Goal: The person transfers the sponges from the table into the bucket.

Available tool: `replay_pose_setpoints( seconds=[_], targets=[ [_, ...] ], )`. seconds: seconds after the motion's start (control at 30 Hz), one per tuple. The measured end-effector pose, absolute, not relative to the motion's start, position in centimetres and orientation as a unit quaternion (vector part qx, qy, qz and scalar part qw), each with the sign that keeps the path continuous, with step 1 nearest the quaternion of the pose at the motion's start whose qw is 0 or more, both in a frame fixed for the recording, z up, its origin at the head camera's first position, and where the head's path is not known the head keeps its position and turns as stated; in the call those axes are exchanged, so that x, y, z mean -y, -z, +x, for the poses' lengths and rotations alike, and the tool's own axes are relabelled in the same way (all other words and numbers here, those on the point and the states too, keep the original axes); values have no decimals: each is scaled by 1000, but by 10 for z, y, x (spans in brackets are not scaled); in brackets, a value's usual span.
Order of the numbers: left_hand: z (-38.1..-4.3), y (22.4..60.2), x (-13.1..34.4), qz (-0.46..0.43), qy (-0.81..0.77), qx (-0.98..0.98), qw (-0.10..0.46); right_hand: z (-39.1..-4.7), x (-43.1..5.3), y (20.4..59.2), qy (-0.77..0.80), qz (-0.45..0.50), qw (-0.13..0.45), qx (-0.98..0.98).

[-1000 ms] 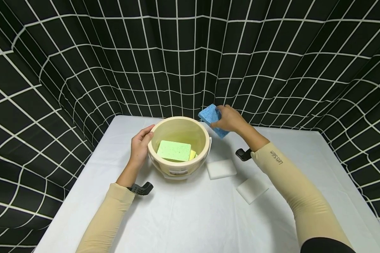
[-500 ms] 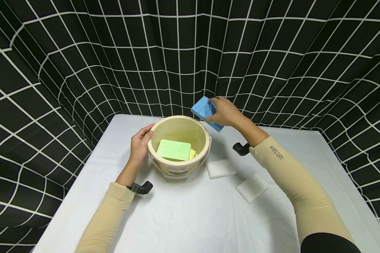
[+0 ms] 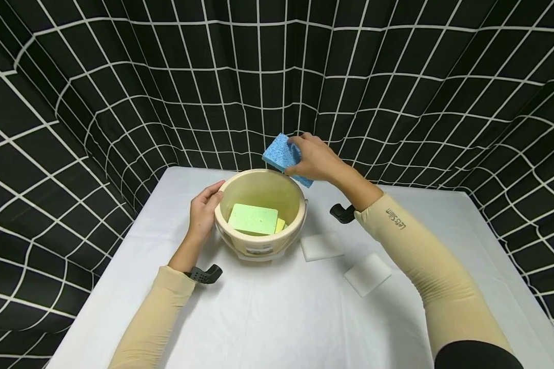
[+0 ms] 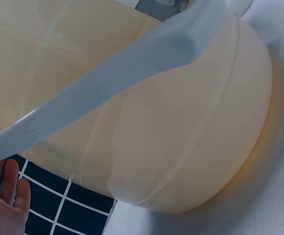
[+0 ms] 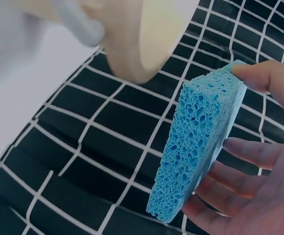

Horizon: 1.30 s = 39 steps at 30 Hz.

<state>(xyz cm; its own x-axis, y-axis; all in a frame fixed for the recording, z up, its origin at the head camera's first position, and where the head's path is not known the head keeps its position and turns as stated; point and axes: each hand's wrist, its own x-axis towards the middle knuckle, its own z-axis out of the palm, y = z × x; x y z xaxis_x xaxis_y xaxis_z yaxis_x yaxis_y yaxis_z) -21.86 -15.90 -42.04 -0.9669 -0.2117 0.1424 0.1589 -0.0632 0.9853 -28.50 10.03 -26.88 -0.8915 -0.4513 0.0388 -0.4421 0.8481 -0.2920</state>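
Observation:
My right hand (image 3: pixel 316 158) pinches a blue sponge (image 3: pixel 280 152) by its edges, thumb on one side and fingers on the other. The sponge is tilted and held just above the far right of the bucket's rim; the right wrist view shows its porous side. The cream bucket (image 3: pixel 256 246) stands upright on the table. My left hand (image 3: pixel 202 212) holds its left rim, with the thumb at the lip and the fingers outside. A light green sponge (image 3: pixel 254 219) and part of a yellow sponge (image 3: pixel 280 225) show inside; anything beneath them is hidden.
Two white sponge pads lie on the white tablecloth (image 3: pixel 295 318): one pad (image 3: pixel 322 247) right of the bucket, the other pad (image 3: pixel 368 274) nearer the front. The bucket's pale handle (image 4: pixel 107 78) hangs down its side. A black gridded curtain (image 3: pixel 240 82) surrounds the table.
My right hand has moved left and slightly up with the blue sponge, from beside the bucket toward its far right rim. The left hand and bucket have stayed in place.

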Motion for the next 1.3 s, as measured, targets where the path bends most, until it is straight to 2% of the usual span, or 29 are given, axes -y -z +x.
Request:
replay_pose_setpoints(
  seconds=[0.5,1.3],
  targets=[
    [-218,421,158,22,723,678,133,-274,-76,271,143,-269,24,-952],
    [-217,423,158,20,732,669,129,-252,-52,303,136,-311,39,-940]
  ],
)
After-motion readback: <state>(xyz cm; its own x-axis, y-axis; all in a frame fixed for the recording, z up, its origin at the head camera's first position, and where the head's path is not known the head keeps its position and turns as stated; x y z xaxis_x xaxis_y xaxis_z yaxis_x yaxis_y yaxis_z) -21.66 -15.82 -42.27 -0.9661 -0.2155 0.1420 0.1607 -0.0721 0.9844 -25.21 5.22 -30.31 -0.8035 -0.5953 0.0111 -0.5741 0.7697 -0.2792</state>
